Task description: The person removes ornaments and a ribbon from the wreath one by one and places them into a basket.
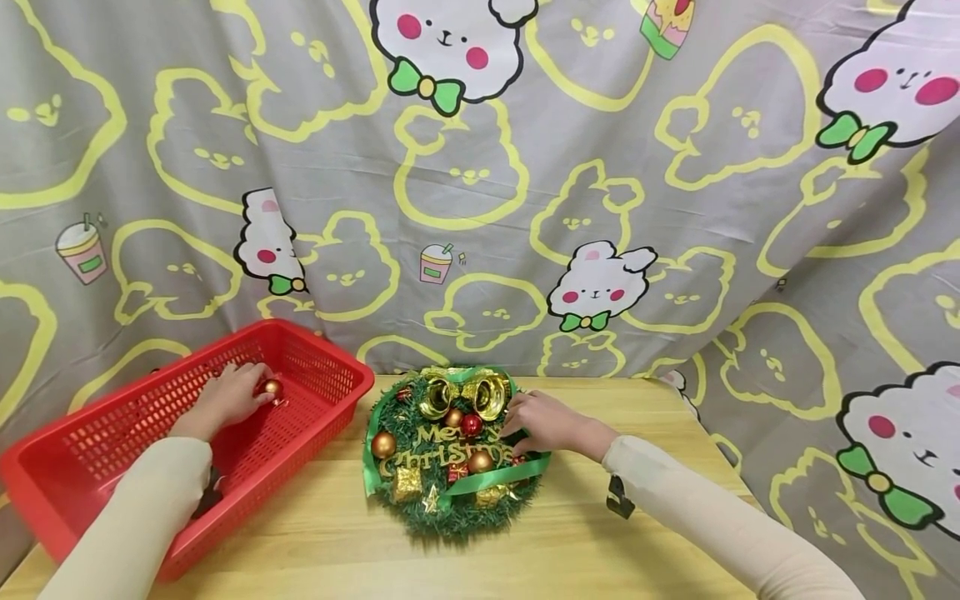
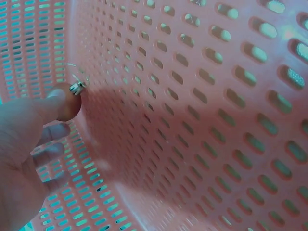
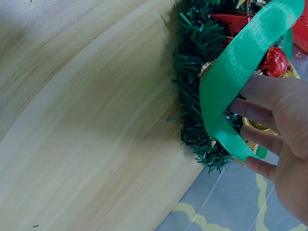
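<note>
Inside the red plastic basket (image 1: 322,421), my left hand (image 1: 228,396) pinches a shiny copper-coloured Christmas ball (image 2: 70,107) between thumb and fingers. The ball's metal cap and thin hanging loop show in the left wrist view. On the wooden table lies a green tinsel Christmas wreath (image 1: 457,521) with gold "Merry Christmas" lettering (image 1: 420,454), gold bells (image 1: 489,397), balls, small gift boxes and a green ribbon (image 1: 491,479). My right hand (image 1: 547,423) rests at the wreath's right side, its fingers loosely bent over the decorations beside the ribbon.
The basket stands on the left of the table (image 1: 600,533), with a dark object (image 1: 208,496) in it partly hidden by my left sleeve. A grey curtain (image 1: 480,275) with cartoon animals hangs right behind the table's back edge.
</note>
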`<move>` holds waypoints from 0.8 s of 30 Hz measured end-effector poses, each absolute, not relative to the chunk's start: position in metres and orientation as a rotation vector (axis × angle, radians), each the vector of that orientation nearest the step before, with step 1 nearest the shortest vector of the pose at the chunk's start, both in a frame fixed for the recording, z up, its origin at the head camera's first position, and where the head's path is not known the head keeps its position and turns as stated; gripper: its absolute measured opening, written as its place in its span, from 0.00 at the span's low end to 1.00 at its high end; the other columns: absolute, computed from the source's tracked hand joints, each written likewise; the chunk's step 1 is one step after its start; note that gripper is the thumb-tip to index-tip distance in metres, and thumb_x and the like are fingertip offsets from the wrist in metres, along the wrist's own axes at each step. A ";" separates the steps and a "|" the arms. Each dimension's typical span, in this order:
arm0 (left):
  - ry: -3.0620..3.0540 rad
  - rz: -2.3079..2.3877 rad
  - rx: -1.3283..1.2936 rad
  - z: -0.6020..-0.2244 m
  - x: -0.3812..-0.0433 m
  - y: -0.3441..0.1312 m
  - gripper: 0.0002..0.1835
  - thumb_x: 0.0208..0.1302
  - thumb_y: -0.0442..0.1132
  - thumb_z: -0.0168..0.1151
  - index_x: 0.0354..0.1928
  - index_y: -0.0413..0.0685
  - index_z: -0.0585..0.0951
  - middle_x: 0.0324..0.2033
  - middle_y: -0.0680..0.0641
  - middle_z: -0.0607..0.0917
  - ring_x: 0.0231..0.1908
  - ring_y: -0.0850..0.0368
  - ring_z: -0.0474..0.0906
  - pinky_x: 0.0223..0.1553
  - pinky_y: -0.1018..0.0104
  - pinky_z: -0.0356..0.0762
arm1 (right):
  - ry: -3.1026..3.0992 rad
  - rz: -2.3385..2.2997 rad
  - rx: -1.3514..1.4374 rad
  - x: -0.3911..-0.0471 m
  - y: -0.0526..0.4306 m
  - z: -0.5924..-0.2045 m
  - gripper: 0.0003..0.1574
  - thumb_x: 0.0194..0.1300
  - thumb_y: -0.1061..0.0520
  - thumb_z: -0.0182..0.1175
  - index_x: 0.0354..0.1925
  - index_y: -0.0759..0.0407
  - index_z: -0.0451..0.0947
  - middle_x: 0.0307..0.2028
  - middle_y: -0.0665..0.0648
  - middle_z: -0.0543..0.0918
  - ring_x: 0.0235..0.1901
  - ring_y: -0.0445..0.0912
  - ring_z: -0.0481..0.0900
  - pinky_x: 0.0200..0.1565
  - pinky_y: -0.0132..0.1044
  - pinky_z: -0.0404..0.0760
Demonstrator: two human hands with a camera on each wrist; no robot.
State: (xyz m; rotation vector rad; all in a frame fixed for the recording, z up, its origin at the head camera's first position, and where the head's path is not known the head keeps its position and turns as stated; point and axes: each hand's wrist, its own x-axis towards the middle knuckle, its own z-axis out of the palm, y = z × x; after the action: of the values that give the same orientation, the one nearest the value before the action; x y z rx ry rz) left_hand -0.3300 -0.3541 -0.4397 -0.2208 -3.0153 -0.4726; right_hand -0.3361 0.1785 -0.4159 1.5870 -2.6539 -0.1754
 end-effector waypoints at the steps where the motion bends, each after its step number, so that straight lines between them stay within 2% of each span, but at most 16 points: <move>1: -3.016 -0.470 -0.218 -0.440 -0.329 -0.354 0.20 0.65 0.38 0.68 0.53 0.33 0.77 0.48 0.30 0.80 0.48 0.32 0.69 0.51 0.27 0.69 | -2.652 -0.175 1.588 -0.336 0.178 -0.416 0.22 0.60 0.46 0.73 0.51 0.50 0.89 0.47 0.53 0.90 0.57 0.52 0.80 0.53 0.49 0.79; 14: -3.049 -0.445 -0.203 -0.437 -0.334 -0.356 0.20 0.66 0.41 0.67 0.53 0.32 0.77 0.48 0.29 0.80 0.51 0.28 0.68 0.56 0.22 0.64 | -2.674 -0.164 1.572 -0.338 0.179 -0.418 0.22 0.60 0.45 0.73 0.51 0.50 0.89 0.47 0.51 0.90 0.57 0.53 0.80 0.55 0.52 0.79; 24: -3.037 -0.452 -0.233 -0.429 -0.336 -0.356 0.23 0.67 0.41 0.66 0.55 0.31 0.76 0.50 0.28 0.81 0.50 0.29 0.70 0.55 0.22 0.65 | -2.713 -0.172 1.544 -0.338 0.178 -0.420 0.22 0.61 0.44 0.72 0.52 0.49 0.89 0.48 0.50 0.90 0.58 0.51 0.80 0.57 0.52 0.78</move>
State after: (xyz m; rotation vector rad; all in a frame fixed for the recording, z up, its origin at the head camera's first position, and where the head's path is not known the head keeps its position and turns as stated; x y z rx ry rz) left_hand -0.3357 -0.3557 -0.4293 -0.2335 -3.0373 -0.4524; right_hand -0.3378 0.1778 -0.4198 1.5439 -2.7130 -0.1719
